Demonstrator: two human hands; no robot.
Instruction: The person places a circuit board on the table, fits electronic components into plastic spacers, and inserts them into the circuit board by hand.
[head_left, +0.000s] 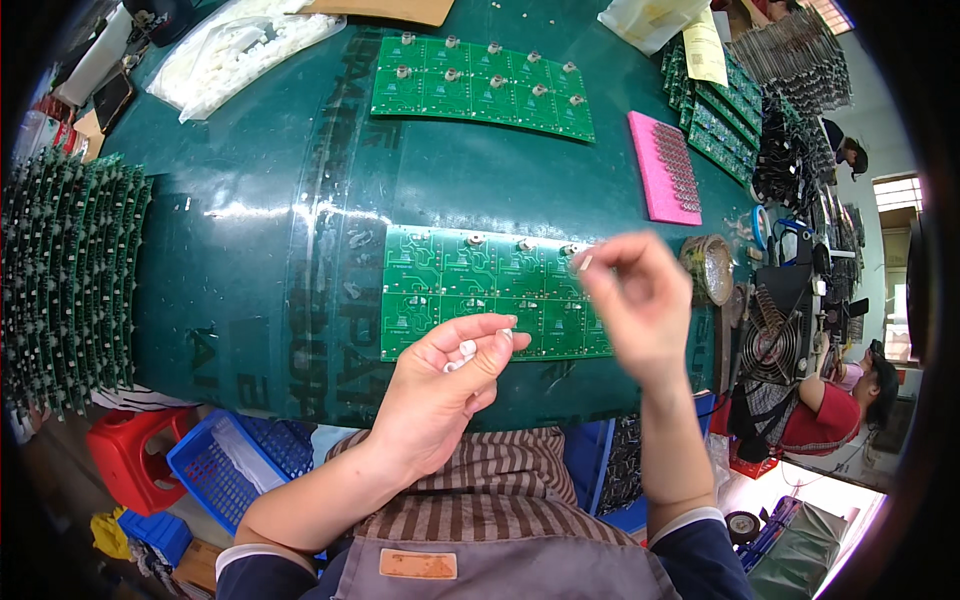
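A green circuit board panel (410,265) lies flat on the table before me, with several small metal-and-white parts standing along its upper row. My left hand (435,390) is cupped at the panel's near edge, its fingers curled round several small white plastic pieces (467,349). Thumb and forefinger hold one of these at the tips. Above the panel's right end my right hand (645,310), somewhat blurred, pinches a small whitish piece (585,263) between thumb and forefinger. Its palm hides part of the panel's right side.
Farther back lies a second green panel (480,95) with similar parts. A pink foam block (660,170) holds rows of metal pins, beside a round tub (708,270). At left stand stacked boards (70,280); a bag of white pieces (235,55) lies behind. Co-workers sit at right.
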